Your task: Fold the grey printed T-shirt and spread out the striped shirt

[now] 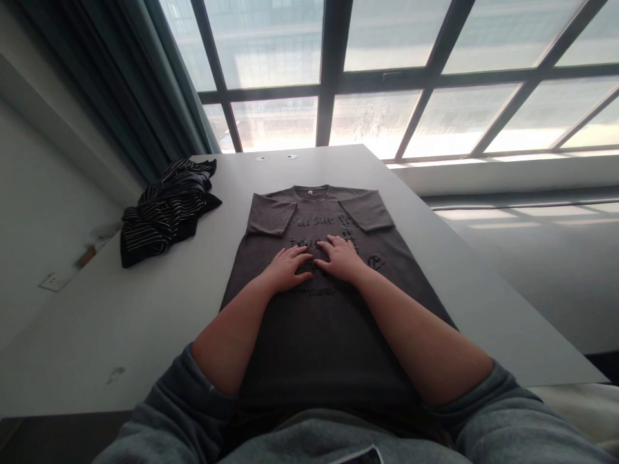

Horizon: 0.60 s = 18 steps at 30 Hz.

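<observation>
A dark grey T-shirt (329,348) lies spread on the white table, its collar towards the window and its hem near my body. Both short sleeves are folded inward over the front. Black lettering runs across its chest. My left hand (289,268) rests flat on the print, palm down with the fingers stretched out. Just to the right, my right hand (342,258) lies on the lettering too, fingers spread. The thumbs point towards each other with a small gap between them. Neither hand grips the cloth.
On the white table (483,309), a heap of black clothes with white stripes (167,216) lies at the far left. Two small round white fittings (291,156) sit near the far edge. Beyond stand a large window (377,116) and a dark curtain (130,84). A wall socket (52,281) is at left.
</observation>
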{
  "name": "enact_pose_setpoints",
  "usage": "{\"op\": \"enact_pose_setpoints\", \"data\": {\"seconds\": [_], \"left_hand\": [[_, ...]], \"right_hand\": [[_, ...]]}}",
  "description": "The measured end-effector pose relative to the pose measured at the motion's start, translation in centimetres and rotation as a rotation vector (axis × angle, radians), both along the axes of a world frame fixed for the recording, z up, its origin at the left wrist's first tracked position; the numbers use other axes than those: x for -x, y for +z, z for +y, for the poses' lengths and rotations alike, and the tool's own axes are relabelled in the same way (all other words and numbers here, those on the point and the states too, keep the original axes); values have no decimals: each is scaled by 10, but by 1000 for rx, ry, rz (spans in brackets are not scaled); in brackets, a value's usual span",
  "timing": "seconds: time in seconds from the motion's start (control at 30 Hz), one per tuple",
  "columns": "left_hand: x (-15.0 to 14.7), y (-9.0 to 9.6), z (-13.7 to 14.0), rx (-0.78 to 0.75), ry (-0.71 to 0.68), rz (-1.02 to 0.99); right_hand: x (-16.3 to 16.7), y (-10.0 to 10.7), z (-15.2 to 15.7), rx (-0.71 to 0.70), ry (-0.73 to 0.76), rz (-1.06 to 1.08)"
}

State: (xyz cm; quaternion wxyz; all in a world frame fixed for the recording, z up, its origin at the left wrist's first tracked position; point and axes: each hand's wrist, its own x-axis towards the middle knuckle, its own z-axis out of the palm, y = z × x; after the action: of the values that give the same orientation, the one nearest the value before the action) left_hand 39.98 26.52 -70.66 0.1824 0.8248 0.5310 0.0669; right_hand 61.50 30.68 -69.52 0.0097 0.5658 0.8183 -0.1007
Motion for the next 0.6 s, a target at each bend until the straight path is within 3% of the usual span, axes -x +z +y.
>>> {"op": "enact_pose_setpoints", "data": {"seconds": [0.6], "left_hand": [[1,0,-1,-1,62,14]], "right_hand": [[0,1,-1,22,-18,6]]}}
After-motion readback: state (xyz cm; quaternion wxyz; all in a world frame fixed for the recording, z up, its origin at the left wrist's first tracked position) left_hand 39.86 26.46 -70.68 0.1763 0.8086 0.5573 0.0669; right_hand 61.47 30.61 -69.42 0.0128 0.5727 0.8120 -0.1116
